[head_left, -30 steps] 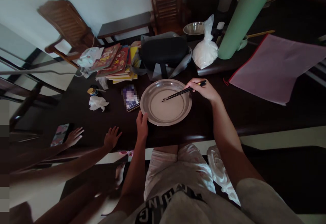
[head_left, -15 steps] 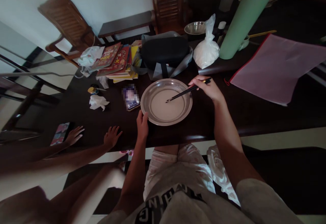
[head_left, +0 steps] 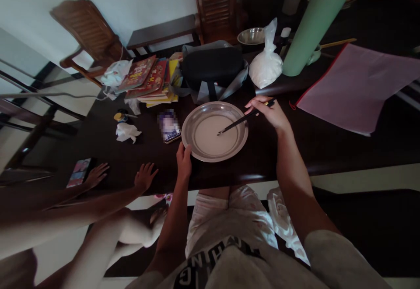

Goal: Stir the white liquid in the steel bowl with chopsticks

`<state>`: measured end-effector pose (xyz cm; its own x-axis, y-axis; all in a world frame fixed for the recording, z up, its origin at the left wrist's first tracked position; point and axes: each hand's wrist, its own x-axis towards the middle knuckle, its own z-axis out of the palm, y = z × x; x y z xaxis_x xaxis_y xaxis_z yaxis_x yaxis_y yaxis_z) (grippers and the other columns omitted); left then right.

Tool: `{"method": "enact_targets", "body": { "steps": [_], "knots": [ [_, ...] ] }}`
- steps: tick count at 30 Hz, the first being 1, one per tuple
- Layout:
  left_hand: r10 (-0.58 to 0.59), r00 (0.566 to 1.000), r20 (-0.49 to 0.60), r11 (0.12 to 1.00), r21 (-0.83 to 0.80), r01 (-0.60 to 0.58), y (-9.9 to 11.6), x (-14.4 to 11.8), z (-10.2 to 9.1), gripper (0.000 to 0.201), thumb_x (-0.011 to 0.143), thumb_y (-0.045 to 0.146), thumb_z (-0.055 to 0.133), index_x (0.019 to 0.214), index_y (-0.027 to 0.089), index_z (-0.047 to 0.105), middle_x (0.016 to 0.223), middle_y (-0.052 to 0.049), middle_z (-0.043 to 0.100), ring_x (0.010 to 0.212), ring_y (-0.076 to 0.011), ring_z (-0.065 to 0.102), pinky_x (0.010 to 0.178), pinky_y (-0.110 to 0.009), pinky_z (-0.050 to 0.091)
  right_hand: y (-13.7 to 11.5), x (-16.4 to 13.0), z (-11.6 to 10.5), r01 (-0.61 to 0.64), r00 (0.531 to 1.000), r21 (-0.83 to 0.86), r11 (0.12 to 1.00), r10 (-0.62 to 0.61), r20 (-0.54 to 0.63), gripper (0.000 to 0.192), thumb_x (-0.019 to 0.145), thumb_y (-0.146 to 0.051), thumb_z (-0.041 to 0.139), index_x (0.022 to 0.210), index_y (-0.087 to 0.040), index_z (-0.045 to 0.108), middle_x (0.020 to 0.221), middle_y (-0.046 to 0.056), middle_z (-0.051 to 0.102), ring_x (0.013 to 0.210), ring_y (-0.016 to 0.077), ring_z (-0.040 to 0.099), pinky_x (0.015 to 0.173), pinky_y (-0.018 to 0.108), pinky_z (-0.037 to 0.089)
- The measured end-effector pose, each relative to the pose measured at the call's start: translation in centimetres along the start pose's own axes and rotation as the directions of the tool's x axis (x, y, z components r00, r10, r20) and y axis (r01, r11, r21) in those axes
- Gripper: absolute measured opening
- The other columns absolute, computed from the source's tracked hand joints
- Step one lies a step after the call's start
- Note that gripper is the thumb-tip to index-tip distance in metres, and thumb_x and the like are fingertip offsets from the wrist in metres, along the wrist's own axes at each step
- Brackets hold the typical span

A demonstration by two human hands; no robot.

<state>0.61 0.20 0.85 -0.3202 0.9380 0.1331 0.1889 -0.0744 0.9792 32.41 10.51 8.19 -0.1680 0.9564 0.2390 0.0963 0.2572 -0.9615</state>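
Note:
A round metal plate (head_left: 193, 118) holding a pale liquid sits on the dark table near its front edge. My left hand (head_left: 184, 161) grips the plate's near-left rim. My right hand (head_left: 269, 113) holds dark chopsticks (head_left: 241, 121) at the plate's right side, their tips dipped in the liquid near the middle.
Another person's two hands (head_left: 144, 177) rest on the table edge at left, beside a phone (head_left: 78, 172). A second phone (head_left: 169, 126), crumpled tissue (head_left: 127, 132), books (head_left: 147, 79), a black bag (head_left: 211, 68), a white plastic bag (head_left: 266, 63), a green flask (head_left: 311, 22) and a pink folder (head_left: 354, 85) lie around.
My right hand has shifted slightly right and the chopstick tips have moved right across the liquid. The left hand has kept its grip on the rim.

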Motion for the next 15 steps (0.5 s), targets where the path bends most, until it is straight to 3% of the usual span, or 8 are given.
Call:
{"method": "enact_targets", "body": {
  "steps": [7, 13, 15],
  "knots": [
    [0.005, 1.000, 0.003, 1.000, 0.002, -0.005, 0.0, 0.1, 0.0, 0.035, 0.082, 0.052, 0.062, 0.089, 0.018, 0.065, 0.080, 0.000, 0.060, 0.076, -0.0154, 0.054, 0.073, -0.025, 0.045, 0.1, 0.1, 1.1, 0.026, 0.977, -0.021, 0.999, -0.021, 0.211, 0.038, 0.087, -0.058, 0.065, 0.084, -0.022, 0.078, 0.088, 0.004, 0.078, 0.075, 0.0146, 0.067, 0.064, 0.027, 0.050],
    [0.016, 1.000, 0.003, 1.000, -0.005, -0.016, -0.1, 0.1, 0.0, 0.033, 0.082, 0.051, 0.062, 0.088, 0.018, 0.065, 0.079, 0.000, 0.060, 0.074, -0.0147, 0.052, 0.073, -0.025, 0.045, 0.0, 0.1, 0.0, 0.015, 1.000, -0.016, 1.000, -0.015, -0.005, 0.041, 0.085, -0.061, 0.065, 0.080, -0.022, 0.076, 0.076, 0.004, 0.077, 0.075, 0.0168, 0.069, 0.058, 0.027, 0.044],
    [0.016, 1.000, -0.002, 1.000, -0.006, -0.016, -0.1, 0.1, 0.0, 0.032, 0.082, 0.050, 0.062, 0.088, 0.018, 0.065, 0.080, 0.000, 0.060, 0.075, -0.0152, 0.053, 0.073, -0.025, 0.045, -0.1, 0.0, -0.1, -0.008, 1.000, -0.014, 1.000, 0.008, 0.008, 0.041, 0.086, -0.061, 0.064, 0.079, -0.022, 0.076, 0.072, 0.004, 0.076, 0.071, 0.0163, 0.068, 0.057, 0.027, 0.043]
  ]
}}
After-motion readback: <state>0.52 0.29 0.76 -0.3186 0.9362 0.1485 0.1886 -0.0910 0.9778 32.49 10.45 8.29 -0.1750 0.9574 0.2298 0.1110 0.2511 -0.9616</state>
